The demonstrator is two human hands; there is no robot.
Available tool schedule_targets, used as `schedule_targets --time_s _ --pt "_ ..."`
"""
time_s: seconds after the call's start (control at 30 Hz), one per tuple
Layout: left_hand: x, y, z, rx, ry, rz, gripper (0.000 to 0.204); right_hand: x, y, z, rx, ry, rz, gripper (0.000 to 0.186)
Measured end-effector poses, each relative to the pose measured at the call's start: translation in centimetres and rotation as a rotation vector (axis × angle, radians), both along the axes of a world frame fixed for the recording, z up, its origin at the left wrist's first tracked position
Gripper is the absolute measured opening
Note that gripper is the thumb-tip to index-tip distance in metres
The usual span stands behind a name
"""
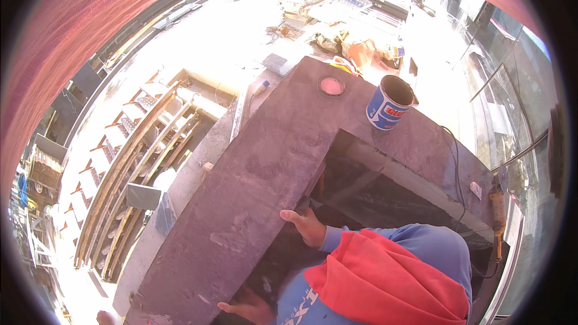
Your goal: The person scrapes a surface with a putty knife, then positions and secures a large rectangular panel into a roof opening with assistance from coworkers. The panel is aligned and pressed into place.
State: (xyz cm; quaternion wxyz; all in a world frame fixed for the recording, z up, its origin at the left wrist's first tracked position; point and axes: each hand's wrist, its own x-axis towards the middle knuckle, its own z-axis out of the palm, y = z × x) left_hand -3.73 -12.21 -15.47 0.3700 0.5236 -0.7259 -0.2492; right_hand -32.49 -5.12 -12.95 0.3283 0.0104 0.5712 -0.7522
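Note:
A large dark stone slab, L-shaped with a cut-out opening, lies below me. My right hand comes out of a blue sleeve and grips the slab's inner edge, thumb on top. Lower down, my left hand holds the same edge, fingers reaching onto the stone. My blue hooded top and a red cloth fill the lower right.
An open blue can and a round pink lid stand on the slab's far end. An angle grinder with a black cable lies at the right. A staircase drops away left. Glass panels line the right; debris lies beyond.

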Motion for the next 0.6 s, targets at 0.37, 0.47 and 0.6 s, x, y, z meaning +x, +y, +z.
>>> schedule_targets --time_s 0.37,0.47,0.6 --pt "-1.0 -0.1 2.6 0.010 0.027 -0.020 0.096 -0.2 0.2 1.4 0.063 -0.081 0.060 0.071" --pt "-0.9 -0.5 2.2 -0.014 0.017 -0.035 0.094 -0.2 0.1 1.4 0.143 -0.102 0.041 0.079" --pt "-1.4 -0.4 0.9 -0.078 0.052 -0.011 0.092 -0.4 0.2 1.2 0.178 -0.118 0.065 0.076"
